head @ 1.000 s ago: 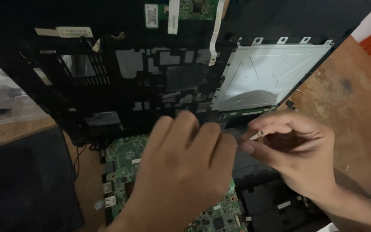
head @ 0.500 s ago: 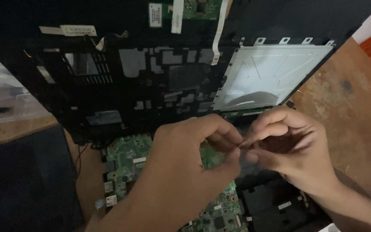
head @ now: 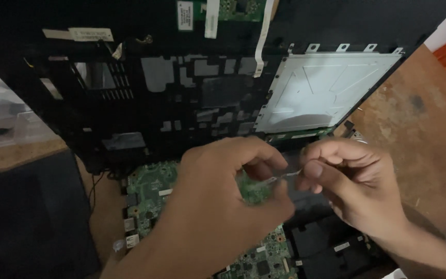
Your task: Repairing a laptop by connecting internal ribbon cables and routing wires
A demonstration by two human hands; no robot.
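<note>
So the biggest thing here is the black plastic laptop shell (head: 181, 98), flipped open and taking up most of the top of the view, all matte with cut-outs, vent slats and grey foil patches stuck across it. Sitting in its right half is a flat silvery metal plate (head: 326, 88) with pressed diagonal creases and little screw tabs along its top edge, and a thin white ribbon cable (head: 260, 46) is hanging down just left of it. All of this is lying on a worn brown wooden table (head: 419, 134), scuffed and stained. Below the shell, a green circuit board (head: 153, 194) is poking out, bumpy with tiny chips and silver ports along its left edge. The left hand (head: 218, 206) is coming in from the bottom, back of the hand to the camera, fingers curled in and thumb and forefinger closing together over the board. The right hand (head: 352, 186) is reaching in from the lower right, fingers bunched, thumb pressing against the forefinger. Between the two hands there's a small thin pale strip (head: 285, 175), maybe a bit of flat cable or tape, can't tell which, and both hands are pinching it, one at each end, just above the board.
</note>
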